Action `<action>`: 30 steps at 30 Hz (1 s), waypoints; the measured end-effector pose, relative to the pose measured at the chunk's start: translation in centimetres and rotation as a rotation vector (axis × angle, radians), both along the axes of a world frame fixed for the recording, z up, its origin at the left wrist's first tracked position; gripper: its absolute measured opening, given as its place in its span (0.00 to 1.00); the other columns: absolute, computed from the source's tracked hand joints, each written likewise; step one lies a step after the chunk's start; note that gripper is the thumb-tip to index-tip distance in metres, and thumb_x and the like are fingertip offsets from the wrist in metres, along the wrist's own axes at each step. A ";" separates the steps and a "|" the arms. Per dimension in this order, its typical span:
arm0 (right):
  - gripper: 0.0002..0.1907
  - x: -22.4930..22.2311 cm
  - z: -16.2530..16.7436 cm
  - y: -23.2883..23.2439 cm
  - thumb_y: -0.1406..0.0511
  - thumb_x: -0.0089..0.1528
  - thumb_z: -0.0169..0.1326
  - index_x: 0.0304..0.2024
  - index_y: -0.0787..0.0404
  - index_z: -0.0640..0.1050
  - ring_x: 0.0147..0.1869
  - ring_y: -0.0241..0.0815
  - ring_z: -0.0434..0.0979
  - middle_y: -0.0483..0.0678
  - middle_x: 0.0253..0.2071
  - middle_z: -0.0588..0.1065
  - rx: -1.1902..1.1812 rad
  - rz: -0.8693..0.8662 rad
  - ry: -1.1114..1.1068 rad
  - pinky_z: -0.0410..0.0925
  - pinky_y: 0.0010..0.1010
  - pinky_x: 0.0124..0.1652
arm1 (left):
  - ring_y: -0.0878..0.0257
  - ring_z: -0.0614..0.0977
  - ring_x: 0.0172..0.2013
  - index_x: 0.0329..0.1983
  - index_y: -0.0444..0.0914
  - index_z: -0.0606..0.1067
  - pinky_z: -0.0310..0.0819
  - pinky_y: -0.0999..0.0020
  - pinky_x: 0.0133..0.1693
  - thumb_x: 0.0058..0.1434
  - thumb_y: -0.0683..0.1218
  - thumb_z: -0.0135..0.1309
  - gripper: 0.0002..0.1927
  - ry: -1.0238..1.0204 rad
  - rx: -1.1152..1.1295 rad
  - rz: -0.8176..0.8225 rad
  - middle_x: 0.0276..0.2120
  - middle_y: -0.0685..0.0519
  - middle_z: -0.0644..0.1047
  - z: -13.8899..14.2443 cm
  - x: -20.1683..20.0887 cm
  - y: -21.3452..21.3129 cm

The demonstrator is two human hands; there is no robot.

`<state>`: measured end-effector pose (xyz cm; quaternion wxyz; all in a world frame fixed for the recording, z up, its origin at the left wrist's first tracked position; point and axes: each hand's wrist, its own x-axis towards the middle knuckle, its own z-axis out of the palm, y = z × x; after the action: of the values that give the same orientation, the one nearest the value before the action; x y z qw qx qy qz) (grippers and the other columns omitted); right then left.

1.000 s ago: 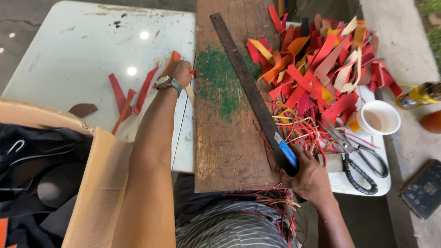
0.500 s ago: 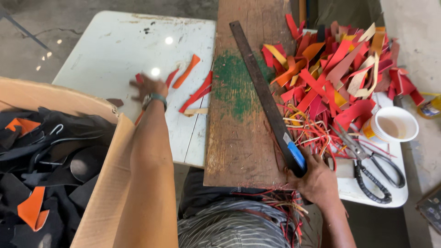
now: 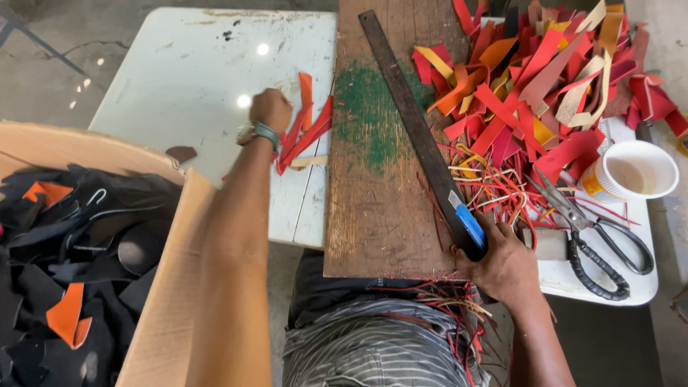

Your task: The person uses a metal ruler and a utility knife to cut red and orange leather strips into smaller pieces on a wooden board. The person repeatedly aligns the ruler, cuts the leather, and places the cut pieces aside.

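Head view: left hand [image 3: 271, 109] fingers curl on red strips [image 3: 304, 132]; right hand [image 3: 502, 265] fingers clamp blue knife [image 3: 469, 228].

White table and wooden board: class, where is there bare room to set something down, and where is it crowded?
Free: the far-left white table, beyond the left hand and red strips; the wooden board left of the long ruler. Crowded: right of the ruler, with the scrap pile, scissors, cup and right hand.
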<state>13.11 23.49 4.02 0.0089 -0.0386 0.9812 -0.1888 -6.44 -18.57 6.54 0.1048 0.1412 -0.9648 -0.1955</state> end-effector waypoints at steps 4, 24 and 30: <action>0.39 -0.1 0.2 0.0 0.53 0.49 0.66 0.62 0.54 0.73 0.47 0.63 0.80 0.60 0.46 0.77 -0.059 0.042 0.067 0.73 0.49 0.45 | 0.40 0.81 0.45 0.38 0.35 0.83 0.76 0.46 0.48 0.59 0.54 0.61 0.17 0.056 -0.023 0.043 0.43 0.37 0.79 -0.7 -2.7 2.6; 0.34 -1.1 6.2 5.9 0.56 0.46 0.67 0.57 0.52 0.80 0.26 0.44 0.73 0.52 0.22 0.75 -0.211 -0.119 -0.345 0.68 0.40 0.32 | 0.61 0.83 0.44 0.62 0.39 0.65 0.85 0.66 0.40 0.54 0.32 0.59 0.32 0.315 1.166 -0.437 0.45 0.50 0.78 -2.8 0.2 8.5; 0.37 0.2 7.1 5.7 0.55 0.45 0.66 0.59 0.47 0.79 0.29 0.45 0.75 0.52 0.27 0.75 -0.271 -0.093 -0.314 0.70 0.38 0.36 | 0.58 0.84 0.42 0.54 0.38 0.78 0.84 0.63 0.42 0.55 0.39 0.61 0.22 -0.015 1.248 -0.396 0.52 0.50 0.81 -9.0 8.5 16.1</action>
<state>13.28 29.15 11.08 0.1479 0.0359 0.9342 -0.3228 2.09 -2.48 -2.43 -0.0415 -0.0033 -0.6785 -0.7334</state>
